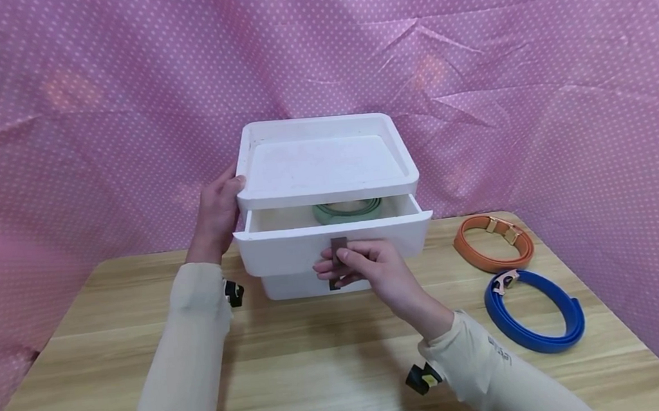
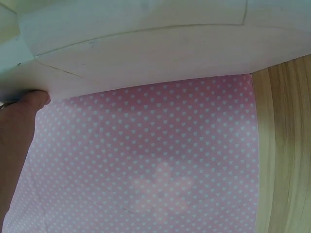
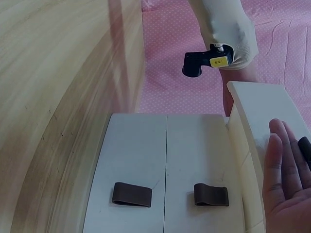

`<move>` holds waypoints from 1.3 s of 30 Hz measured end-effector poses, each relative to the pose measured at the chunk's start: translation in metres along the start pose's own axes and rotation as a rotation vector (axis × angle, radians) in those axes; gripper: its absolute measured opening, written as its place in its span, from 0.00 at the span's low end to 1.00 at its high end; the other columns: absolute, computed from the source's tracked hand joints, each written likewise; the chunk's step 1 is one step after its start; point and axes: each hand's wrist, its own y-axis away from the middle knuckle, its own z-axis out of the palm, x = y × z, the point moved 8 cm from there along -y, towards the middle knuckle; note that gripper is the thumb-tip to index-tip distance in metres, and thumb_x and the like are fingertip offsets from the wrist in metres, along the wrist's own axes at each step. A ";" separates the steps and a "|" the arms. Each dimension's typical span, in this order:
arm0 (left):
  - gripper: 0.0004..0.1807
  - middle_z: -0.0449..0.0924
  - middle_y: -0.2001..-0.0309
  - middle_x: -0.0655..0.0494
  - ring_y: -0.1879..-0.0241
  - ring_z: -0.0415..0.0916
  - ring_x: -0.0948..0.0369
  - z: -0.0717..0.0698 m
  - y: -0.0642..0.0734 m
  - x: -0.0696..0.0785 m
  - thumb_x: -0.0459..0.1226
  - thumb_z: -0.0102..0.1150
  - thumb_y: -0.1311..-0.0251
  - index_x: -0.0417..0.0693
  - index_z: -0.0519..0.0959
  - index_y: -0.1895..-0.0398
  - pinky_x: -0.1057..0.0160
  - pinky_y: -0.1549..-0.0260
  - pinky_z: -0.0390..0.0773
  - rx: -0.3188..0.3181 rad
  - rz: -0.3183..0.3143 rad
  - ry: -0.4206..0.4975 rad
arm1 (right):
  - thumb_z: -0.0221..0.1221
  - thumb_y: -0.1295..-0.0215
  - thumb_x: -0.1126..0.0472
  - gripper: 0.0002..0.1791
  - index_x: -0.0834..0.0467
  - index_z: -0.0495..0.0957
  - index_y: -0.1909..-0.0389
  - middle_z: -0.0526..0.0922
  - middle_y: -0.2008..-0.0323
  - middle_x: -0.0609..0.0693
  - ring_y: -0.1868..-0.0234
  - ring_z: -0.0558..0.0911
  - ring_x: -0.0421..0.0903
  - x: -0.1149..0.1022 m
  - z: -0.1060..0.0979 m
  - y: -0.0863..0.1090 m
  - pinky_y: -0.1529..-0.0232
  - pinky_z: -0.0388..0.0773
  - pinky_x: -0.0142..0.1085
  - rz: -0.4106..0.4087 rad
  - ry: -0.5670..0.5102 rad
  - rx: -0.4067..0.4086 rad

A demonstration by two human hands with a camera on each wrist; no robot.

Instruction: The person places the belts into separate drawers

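Observation:
A white drawer unit (image 1: 329, 167) with a tray-like top stands at the table's back. Its top drawer (image 1: 286, 251) is pulled partly out, with a coiled green belt (image 1: 348, 217) lying inside, partly hidden by the top. My right hand (image 1: 378, 269) pinches the brown pull tab (image 1: 339, 243) on that drawer's front, thumb before it and fingers behind. In the right wrist view the tab's dark edge (image 3: 305, 148) shows beside extended fingers. My left hand (image 1: 217, 208) rests along the unit's left side, a digit at the upper rim; its other fingers are partly hidden.
To the right on the wooden table (image 1: 295, 363) lie a coiled orange belt (image 1: 487, 261) and a coiled blue belt (image 1: 534, 341). Two lower drawers carry brown tabs (image 3: 132, 195) and are shut. A pink dotted cloth (image 1: 154, 116) hangs behind the unit and at the sides.

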 end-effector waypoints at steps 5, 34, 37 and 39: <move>0.28 0.63 0.29 0.48 0.32 0.63 0.50 0.000 0.000 -0.001 0.41 0.46 0.30 0.47 0.64 0.27 0.55 0.35 0.66 -0.001 -0.005 -0.004 | 0.50 0.25 0.60 0.18 0.71 0.79 0.49 0.85 0.56 0.61 0.54 0.85 0.57 0.001 0.000 -0.001 0.51 0.77 0.61 0.000 0.004 0.003; 0.28 0.64 0.30 0.49 0.33 0.65 0.51 0.001 0.000 0.000 0.42 0.45 0.30 0.49 0.64 0.27 0.54 0.36 0.67 -0.001 -0.021 -0.037 | 0.50 0.24 0.61 0.18 0.71 0.79 0.50 0.85 0.56 0.61 0.53 0.84 0.56 0.000 -0.002 -0.006 0.55 0.83 0.48 -0.013 0.013 0.014; 0.28 0.64 0.29 0.49 0.33 0.64 0.51 0.000 0.000 -0.001 0.43 0.45 0.30 0.50 0.64 0.27 0.54 0.36 0.67 0.000 -0.028 -0.041 | 0.50 0.24 0.60 0.18 0.71 0.79 0.50 0.85 0.56 0.61 0.53 0.84 0.56 0.001 -0.002 -0.006 0.54 0.82 0.50 -0.011 0.018 0.014; 0.28 0.64 0.29 0.49 0.33 0.64 0.51 0.000 0.000 -0.001 0.43 0.45 0.30 0.50 0.64 0.27 0.54 0.36 0.67 0.000 -0.030 -0.039 | 0.49 0.24 0.60 0.18 0.71 0.79 0.49 0.85 0.56 0.61 0.52 0.84 0.56 0.002 -0.002 -0.007 0.54 0.82 0.51 -0.012 0.020 0.014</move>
